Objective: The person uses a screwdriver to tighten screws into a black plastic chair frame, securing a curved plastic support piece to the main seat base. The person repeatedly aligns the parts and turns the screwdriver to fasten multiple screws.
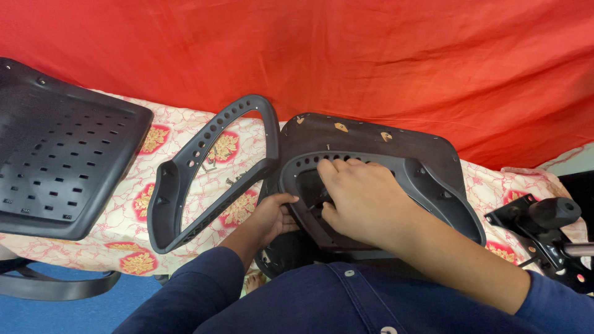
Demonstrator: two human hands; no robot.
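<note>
A dark chair seat base (pixel 396 145) lies upside down on a cloth-covered table (pixel 185 124). A grey armrest frame (pixel 433 185) rests on its underside. My left hand (pixel 272 216) grips the seat's near left edge beside that armrest. My right hand (pixel 362 195) is closed over the inner side of the armrest, fingers curled around a small dark tool (pixel 315 204) or bolt that is mostly hidden. A second grey armrest loop (pixel 204 170) with a row of holes lies loose to the left, touching the seat's edge.
A perforated black chair back (pixel 59 154) sits at the far left, overhanging the table. A black chair mechanism with a lever (pixel 544 226) lies at the right edge. Red cloth (pixel 371 55) hangs behind. Blue floor (pixel 68 312) shows below left.
</note>
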